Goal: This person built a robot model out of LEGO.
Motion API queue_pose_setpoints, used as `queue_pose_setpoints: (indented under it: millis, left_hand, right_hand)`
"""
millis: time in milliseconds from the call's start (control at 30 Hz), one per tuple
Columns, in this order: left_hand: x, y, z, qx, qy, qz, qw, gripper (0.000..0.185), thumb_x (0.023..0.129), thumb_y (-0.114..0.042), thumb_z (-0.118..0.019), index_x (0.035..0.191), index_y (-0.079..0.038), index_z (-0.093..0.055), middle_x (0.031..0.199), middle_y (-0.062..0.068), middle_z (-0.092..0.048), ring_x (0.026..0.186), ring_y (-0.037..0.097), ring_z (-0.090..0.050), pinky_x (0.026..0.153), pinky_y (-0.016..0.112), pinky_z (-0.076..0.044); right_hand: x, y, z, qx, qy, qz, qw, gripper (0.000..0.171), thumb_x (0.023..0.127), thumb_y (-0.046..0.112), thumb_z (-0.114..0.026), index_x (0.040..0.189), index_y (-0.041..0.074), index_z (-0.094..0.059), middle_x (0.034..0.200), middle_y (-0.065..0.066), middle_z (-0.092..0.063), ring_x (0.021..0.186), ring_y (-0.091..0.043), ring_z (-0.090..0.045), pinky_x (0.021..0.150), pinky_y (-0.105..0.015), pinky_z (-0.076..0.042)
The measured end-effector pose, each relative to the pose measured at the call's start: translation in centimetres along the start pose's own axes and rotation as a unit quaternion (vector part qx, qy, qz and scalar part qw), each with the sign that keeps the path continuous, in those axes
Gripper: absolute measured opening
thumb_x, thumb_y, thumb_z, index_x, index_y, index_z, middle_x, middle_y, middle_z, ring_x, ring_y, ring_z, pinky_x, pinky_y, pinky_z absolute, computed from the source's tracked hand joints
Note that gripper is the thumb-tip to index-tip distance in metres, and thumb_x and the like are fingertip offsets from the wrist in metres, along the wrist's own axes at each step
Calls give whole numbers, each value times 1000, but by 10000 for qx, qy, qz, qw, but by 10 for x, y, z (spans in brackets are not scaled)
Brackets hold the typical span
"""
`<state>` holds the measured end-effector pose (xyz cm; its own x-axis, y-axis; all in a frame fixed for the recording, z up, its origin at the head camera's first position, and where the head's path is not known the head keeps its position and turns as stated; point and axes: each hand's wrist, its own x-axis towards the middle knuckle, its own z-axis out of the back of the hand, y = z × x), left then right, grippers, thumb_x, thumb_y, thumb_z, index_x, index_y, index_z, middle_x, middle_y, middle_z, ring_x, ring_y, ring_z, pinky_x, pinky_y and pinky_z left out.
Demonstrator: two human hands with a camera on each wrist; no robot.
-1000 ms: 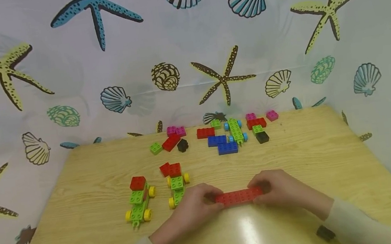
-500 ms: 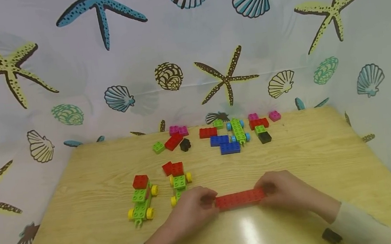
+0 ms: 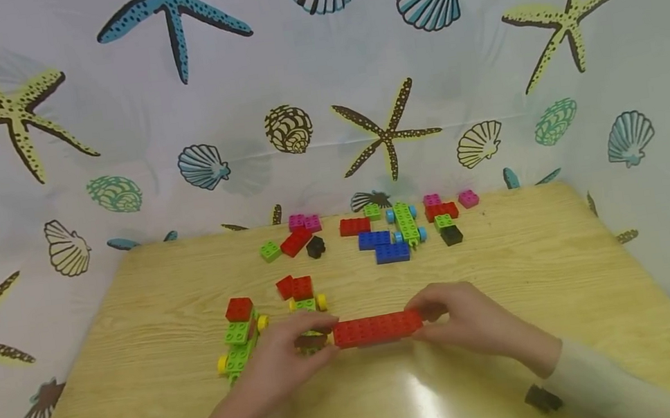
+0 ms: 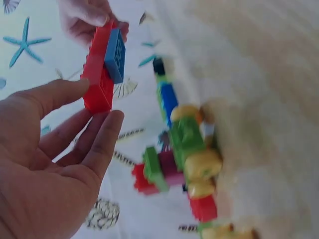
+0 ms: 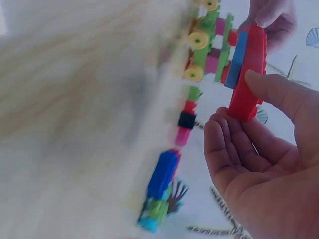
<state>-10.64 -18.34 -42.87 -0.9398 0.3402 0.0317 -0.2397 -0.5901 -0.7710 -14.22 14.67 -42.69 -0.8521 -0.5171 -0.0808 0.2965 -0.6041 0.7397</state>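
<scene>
A long red building brick [image 3: 378,329] is held level above the table, studs up. My left hand [image 3: 280,355] pinches its left end between thumb and fingers. The right hand [image 3: 470,318] grips the opposite end in the same way. Under the long brick sits a smaller blue brick [image 4: 115,57], plain in both wrist views and barely seen from the head. Close behind the left hand are two green brick cars with yellow wheels. The left car [image 3: 238,332] has a red brick on top; the other car [image 3: 305,304] is partly hidden by the hand.
Along the table's back lie loose bricks: blue ones [image 3: 392,253], a red one [image 3: 354,226], a black one [image 3: 451,235], pink ones [image 3: 468,199] and green ones [image 3: 270,251]. A green wheeled base [image 3: 406,223] with blue wheels stands among them. A patterned cloth [image 3: 317,65] hangs behind.
Both hands have lifted the long red brick and carried it to the left. The left hand now covers more of the green cars. The loose bricks have stayed put.
</scene>
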Motion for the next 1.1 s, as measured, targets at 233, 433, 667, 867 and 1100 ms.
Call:
queue_pose_setpoints:
  millis: [233,433,667,867,1100]
  left_hand:
    - [-3,21,50,-75,-233,-410,9989,37,98,-6,-85,134,-11,-80,133,8,-78,119,32,-81,101,48,-68]
    - [1,44,84,-14,-708,-465,9964,36,102,-10,-83,137,-13,-78,135,8,-78,118,21,-79,100,29,-67]
    - [4,65,105,-279,-1190,-627,9905,38,103,-5,-80,140,-7,-75,139,15,-76,116,-11,-70,99,11,-59]
    - [1,76,117,-271,-1389,-273,9896,39,104,-10,-80,143,-9,-75,141,14,-75,116,-13,-67,98,7,-56]
    - [-4,85,122,-174,-1502,-140,9884,40,105,-11,-79,144,-10,-74,141,14,-74,116,-14,-64,97,5,-56]
  right_hand:
    - [34,32,-15,138,-191,239,9994,34,101,28,-84,131,13,-79,125,-1,-82,112,-21,-75,105,-53,-64]
    - [66,55,-30,178,-376,372,9984,39,102,27,-82,137,12,-77,131,-3,-80,116,-23,-74,108,-49,-64]
    - [98,75,-38,265,-420,318,9983,42,101,21,-82,142,13,-74,138,-5,-77,123,-25,-73,112,-47,-62]
    - [119,85,-43,427,-281,369,9980,42,104,21,-79,144,13,-73,140,-6,-77,127,-30,-72,113,-47,-61]
    - [140,82,-53,321,-222,565,9976,40,106,23,-77,145,15,-72,137,-6,-77,128,-35,-71,113,-48,-61]
